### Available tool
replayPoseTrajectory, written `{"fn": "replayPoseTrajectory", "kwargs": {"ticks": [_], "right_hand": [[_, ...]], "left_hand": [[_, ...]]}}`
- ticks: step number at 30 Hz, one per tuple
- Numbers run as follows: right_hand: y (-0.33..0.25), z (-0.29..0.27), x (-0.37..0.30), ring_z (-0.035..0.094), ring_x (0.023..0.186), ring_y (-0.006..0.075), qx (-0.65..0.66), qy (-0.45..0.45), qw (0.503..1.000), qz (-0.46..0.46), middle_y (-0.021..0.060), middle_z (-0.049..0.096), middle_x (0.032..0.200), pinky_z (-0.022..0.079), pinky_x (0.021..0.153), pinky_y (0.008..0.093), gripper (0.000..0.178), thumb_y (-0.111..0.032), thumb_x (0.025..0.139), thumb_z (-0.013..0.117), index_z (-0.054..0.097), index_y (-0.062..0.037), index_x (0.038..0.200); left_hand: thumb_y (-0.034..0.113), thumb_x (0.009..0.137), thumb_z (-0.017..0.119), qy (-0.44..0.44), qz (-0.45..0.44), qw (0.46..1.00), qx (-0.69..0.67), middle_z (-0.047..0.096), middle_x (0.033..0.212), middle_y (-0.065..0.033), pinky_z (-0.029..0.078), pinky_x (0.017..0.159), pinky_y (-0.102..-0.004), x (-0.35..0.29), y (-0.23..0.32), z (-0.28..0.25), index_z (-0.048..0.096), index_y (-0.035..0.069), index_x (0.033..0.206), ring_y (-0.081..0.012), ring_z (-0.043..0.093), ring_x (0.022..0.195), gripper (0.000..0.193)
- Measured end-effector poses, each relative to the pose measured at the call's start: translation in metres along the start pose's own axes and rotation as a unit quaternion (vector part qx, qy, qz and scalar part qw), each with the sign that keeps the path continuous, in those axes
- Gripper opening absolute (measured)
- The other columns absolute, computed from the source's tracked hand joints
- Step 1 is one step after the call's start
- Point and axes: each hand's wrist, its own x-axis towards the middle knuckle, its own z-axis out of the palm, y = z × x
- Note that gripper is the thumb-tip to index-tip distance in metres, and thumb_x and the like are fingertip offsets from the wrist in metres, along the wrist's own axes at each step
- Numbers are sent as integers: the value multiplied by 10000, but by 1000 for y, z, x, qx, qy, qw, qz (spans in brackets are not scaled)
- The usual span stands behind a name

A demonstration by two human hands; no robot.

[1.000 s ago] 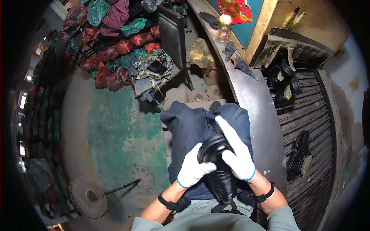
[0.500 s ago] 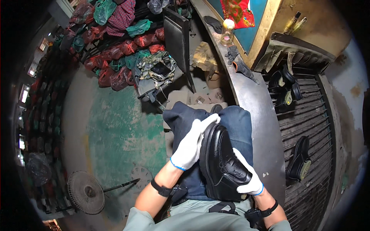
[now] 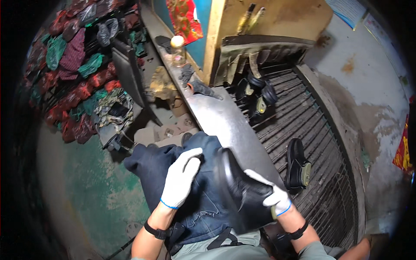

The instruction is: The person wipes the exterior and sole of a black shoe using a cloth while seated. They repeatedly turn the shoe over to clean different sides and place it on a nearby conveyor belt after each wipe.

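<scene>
Looking down from the head camera, I am holding a black leather shoe [image 3: 240,197] in my right hand [image 3: 271,195], the white-gloved fingers wrapping over its upper and gripping it firmly. The shoe is hanging just over my right thigh, tilted on its side with its sole facing left toward my other hand, and it is blurring a little. My left hand [image 3: 182,177], also in a white knit glove with a blue cuff, is lying open and flat on the dark blue denim cloth [image 3: 203,212] that is covering my lap, just beside the shoe but not touching it.

Just beyond the shoe, a long grey metal ledge [image 3: 221,121] is running diagonally away from my knees. A clear bottle with a yellow cap [image 3: 177,48] and a crumpled dark glove [image 3: 195,82] are sitting on it farther up. To the right of the ledge, a black slatted metal rack [image 3: 312,130] is carrying another black shoe [image 3: 298,164] close to my right hand, and several more dark shoes [image 3: 255,93] higher up. On my left, red and green plastic bags [image 3: 78,86] are piling along the wall above the green-stained concrete floor [image 3: 91,190].
</scene>
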Motion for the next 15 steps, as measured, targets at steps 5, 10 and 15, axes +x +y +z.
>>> {"fn": "replayPoseTrajectory", "kwargs": {"ticks": [5, 10, 15], "right_hand": [[-83, -102, -9, 730, 1250, 360, -61, 264, 959, -83, 239, 703, 1429, 576, 1151, 493, 763, -14, 791, 662, 554, 58, 1543], [-145, -237, 8, 728, 1048, 219, -371, 451, 806, -98, 127, 774, 1204, 612, 893, 376, 690, 28, 805, 749, 663, -13, 1489], [-142, -178, 149, 739, 901, 263, -442, 487, 681, -322, 147, 774, 1050, 615, 778, 440, 558, -220, 950, 797, 689, -28, 1462]], "left_hand": [[310, 1176, 580, -62, -64, 982, -167, 746, 1375, -165, 580, 1071, -379, -18, -23, -2, 692, -37, 1381, -253, 739, 1239, 418], [180, 1152, 587, -69, -95, 984, -136, 766, 1316, -175, 602, 1027, -364, -32, -19, -20, 710, -54, 1322, -252, 760, 1187, 314], [114, 1127, 595, 1, -123, 985, -117, 784, 1255, -163, 607, 1002, -354, -46, -18, -32, 723, -56, 1295, -244, 771, 1140, 272]]}}
